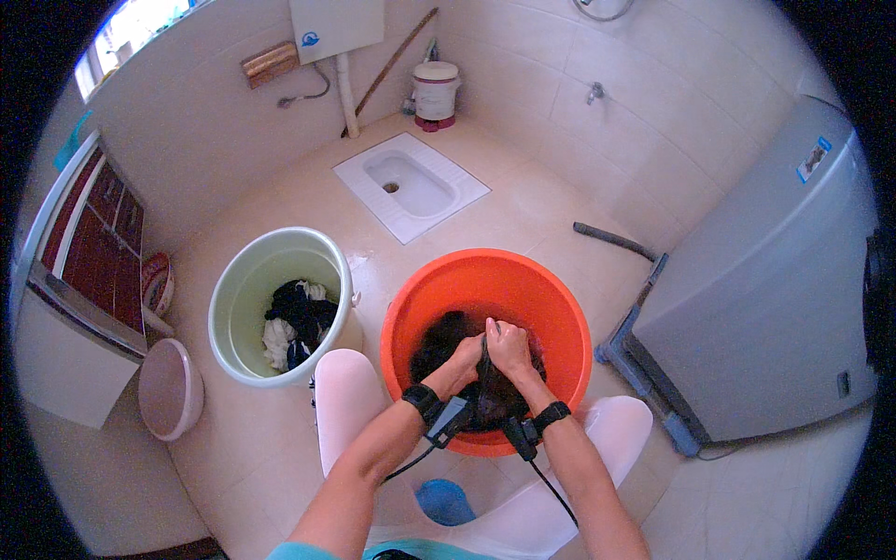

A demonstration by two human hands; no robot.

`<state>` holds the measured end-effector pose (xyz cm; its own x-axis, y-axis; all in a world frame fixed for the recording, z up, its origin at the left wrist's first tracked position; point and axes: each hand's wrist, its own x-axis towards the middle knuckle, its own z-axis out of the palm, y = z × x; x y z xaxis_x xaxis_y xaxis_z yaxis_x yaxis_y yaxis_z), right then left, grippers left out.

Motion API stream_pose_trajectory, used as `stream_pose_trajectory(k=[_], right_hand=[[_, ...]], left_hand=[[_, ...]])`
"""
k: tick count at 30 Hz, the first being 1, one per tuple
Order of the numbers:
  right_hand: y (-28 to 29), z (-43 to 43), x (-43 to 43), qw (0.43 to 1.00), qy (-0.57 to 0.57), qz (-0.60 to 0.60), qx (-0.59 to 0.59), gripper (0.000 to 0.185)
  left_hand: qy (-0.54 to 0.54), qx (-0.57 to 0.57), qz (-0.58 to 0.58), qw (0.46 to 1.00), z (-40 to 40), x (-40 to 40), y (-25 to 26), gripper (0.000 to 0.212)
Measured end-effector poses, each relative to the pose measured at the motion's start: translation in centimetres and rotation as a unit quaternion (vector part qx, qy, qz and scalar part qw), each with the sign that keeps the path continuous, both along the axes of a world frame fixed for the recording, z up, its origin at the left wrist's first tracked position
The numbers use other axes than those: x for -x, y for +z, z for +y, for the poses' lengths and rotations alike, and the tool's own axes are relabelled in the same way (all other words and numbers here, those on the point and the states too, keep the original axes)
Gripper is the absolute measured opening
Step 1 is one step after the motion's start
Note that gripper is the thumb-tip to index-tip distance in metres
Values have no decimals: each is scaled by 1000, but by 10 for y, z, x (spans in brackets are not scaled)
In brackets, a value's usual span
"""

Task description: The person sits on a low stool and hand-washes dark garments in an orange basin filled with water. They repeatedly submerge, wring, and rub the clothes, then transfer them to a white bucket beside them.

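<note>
Both fists meet over an orange plastic tub (490, 262), gripping dark wet-looking cloth (493, 388) between them. My left hand (462, 364) holds the cloth on its left side; my right hand (509, 348) closes on it from the right. More of the dark fabric is heaped in the tub below. A black strap with a cabled device circles each wrist. To the left stands a pale green bucket (234, 280) with black and white clothes (301, 315) in it.
A squat toilet (413, 185) lies beyond the tubs. At right a grey washing machine (756, 294) stands on a wheeled base beside a drain hose (612, 239). A basin (168, 390) leans by the cabinet at left. Something blue (445, 501) sits between my legs.
</note>
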<state>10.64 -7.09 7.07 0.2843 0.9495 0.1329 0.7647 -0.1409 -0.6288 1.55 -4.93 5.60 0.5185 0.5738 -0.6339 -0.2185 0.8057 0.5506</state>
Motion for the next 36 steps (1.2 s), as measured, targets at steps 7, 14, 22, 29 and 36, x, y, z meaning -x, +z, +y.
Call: stream_pose_trajectory(k=[7, 14, 22, 29, 36], right_hand=[[38, -21, 39, 992, 106, 63, -39, 24], [43, -13, 3, 999, 25, -45, -13, 31], [74, -4, -47, 986, 163, 21, -11, 36], [67, 1, -36, 948, 195, 187, 171, 44], [93, -2, -36, 919, 228, 310, 84, 14]], left_hand=[[11, -129, -93, 987, 5, 29, 22, 25], [-109, -200, 112, 967, 13, 28, 50, 33], [-154, -449, 223, 851, 34, 42, 88, 39], [-156, -425, 92, 887, 42, 31, 86, 36], [-338, -506, 27, 793, 50, 49, 38, 56]])
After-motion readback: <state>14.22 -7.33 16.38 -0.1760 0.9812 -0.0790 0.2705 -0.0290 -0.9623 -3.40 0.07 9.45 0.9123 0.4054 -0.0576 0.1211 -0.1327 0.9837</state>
